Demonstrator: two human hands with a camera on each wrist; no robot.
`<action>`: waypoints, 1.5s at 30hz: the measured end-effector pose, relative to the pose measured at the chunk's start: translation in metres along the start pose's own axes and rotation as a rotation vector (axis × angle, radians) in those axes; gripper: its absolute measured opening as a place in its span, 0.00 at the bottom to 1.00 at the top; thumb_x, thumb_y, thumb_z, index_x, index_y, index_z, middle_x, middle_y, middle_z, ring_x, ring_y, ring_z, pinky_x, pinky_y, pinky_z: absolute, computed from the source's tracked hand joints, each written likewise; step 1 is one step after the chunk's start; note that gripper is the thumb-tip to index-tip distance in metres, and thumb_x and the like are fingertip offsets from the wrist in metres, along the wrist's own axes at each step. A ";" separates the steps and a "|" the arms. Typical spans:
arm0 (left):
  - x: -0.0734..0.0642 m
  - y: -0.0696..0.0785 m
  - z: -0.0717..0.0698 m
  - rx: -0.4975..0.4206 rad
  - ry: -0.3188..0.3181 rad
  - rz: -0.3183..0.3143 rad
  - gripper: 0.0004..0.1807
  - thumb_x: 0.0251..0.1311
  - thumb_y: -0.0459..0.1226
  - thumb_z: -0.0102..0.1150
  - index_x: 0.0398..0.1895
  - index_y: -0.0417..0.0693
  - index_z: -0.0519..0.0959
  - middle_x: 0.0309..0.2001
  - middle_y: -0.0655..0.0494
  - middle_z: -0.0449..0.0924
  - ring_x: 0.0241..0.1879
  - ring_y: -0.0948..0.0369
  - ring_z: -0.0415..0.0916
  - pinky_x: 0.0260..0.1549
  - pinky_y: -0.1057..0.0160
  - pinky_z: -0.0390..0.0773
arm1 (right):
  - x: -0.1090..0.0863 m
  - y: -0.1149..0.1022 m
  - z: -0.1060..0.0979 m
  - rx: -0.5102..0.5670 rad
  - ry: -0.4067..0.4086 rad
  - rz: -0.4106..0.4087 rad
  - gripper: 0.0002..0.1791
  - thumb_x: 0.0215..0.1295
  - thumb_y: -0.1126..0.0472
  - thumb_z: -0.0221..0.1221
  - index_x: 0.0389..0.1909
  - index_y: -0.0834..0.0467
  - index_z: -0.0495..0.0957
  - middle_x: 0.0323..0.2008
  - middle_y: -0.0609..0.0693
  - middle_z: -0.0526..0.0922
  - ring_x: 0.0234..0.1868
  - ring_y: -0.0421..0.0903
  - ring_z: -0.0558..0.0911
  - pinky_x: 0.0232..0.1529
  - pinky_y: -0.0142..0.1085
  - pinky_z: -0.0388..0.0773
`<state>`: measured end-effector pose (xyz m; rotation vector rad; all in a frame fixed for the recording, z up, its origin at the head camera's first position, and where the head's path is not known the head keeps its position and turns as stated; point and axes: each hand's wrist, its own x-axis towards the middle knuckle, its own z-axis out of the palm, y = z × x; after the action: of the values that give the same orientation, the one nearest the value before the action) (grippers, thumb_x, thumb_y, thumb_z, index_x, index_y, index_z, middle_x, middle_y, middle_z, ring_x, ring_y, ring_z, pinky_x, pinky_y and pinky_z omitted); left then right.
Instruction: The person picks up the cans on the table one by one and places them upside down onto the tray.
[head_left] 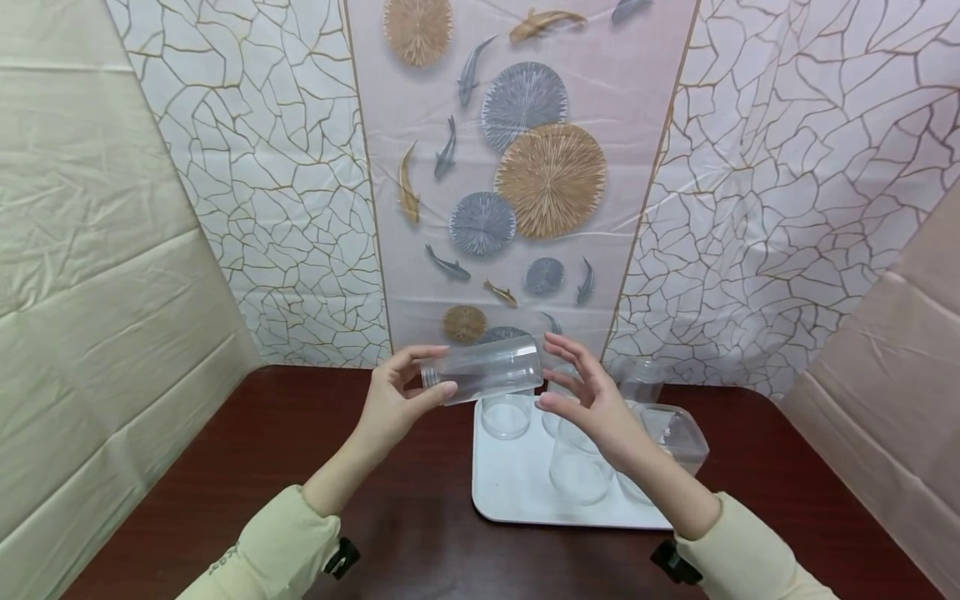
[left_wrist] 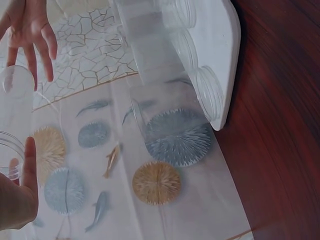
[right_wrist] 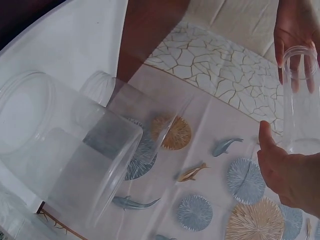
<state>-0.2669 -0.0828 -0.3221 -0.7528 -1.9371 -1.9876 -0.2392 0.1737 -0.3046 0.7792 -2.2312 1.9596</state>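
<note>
A clear plastic jar (head_left: 487, 371) is held up on its side, its threaded mouth toward my left hand (head_left: 397, 392). My left thumb and fingers grip it around that mouth end. My right hand (head_left: 592, 408) is raised at the jar's base end, fingers spread and loosely bent, holding nothing. In the right wrist view the jar (right_wrist: 301, 100) spans between the left hand (right_wrist: 297, 37) and the right hand (right_wrist: 290, 175). The left wrist view shows the jar's threaded neck (left_wrist: 11, 150) by the left fingers.
A white tray (head_left: 510, 492) lies on the dark red-brown table (head_left: 405, 517), below and right of the jar. Several clear containers stand on it, among them a small one (head_left: 506, 419) at the left, a wide one (head_left: 581, 475) in front and a squarish one (head_left: 678, 433) behind the right forearm.
</note>
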 end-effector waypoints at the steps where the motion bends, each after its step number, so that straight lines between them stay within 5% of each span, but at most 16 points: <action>1: 0.000 0.000 0.001 -0.001 -0.001 0.002 0.23 0.48 0.24 0.64 0.51 0.32 0.75 0.53 0.46 0.75 0.49 0.70 0.75 0.40 0.64 0.81 | 0.000 -0.001 0.000 -0.002 0.006 0.005 0.36 0.63 0.68 0.58 0.70 0.52 0.55 0.70 0.58 0.54 0.68 0.65 0.59 0.51 0.34 0.77; 13: 0.004 0.002 0.010 -0.011 -0.035 0.008 0.22 0.49 0.24 0.64 0.51 0.33 0.75 0.55 0.39 0.74 0.51 0.70 0.75 0.42 0.65 0.80 | 0.004 -0.004 0.002 -0.009 0.064 -0.001 0.36 0.58 0.71 0.61 0.66 0.51 0.61 0.69 0.57 0.57 0.65 0.59 0.62 0.49 0.31 0.76; 20: 0.003 0.002 0.015 -0.017 -0.075 0.011 0.23 0.49 0.25 0.65 0.51 0.33 0.75 0.55 0.36 0.73 0.49 0.70 0.76 0.41 0.64 0.81 | 0.004 -0.003 0.002 -0.017 0.140 -0.007 0.33 0.57 0.72 0.61 0.63 0.50 0.66 0.62 0.42 0.66 0.63 0.48 0.65 0.51 0.27 0.73; 26: 0.002 0.001 0.016 -0.022 -0.089 0.007 0.23 0.49 0.26 0.65 0.51 0.34 0.75 0.56 0.37 0.73 0.51 0.69 0.75 0.40 0.64 0.81 | 0.003 -0.001 0.001 0.029 0.172 -0.029 0.28 0.57 0.74 0.60 0.54 0.44 0.72 0.55 0.38 0.71 0.50 0.38 0.74 0.43 0.28 0.77; 45: -0.004 -0.002 0.011 -0.001 -0.122 0.038 0.23 0.50 0.27 0.66 0.51 0.34 0.75 0.52 0.42 0.77 0.46 0.70 0.77 0.38 0.64 0.81 | -0.001 0.003 -0.003 0.001 0.157 -0.027 0.26 0.57 0.71 0.62 0.54 0.47 0.73 0.56 0.38 0.72 0.50 0.37 0.76 0.44 0.29 0.78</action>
<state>-0.2629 -0.0721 -0.3262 -0.9239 -1.9728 -1.9622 -0.2402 0.1771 -0.3075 0.6286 -2.1193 1.9370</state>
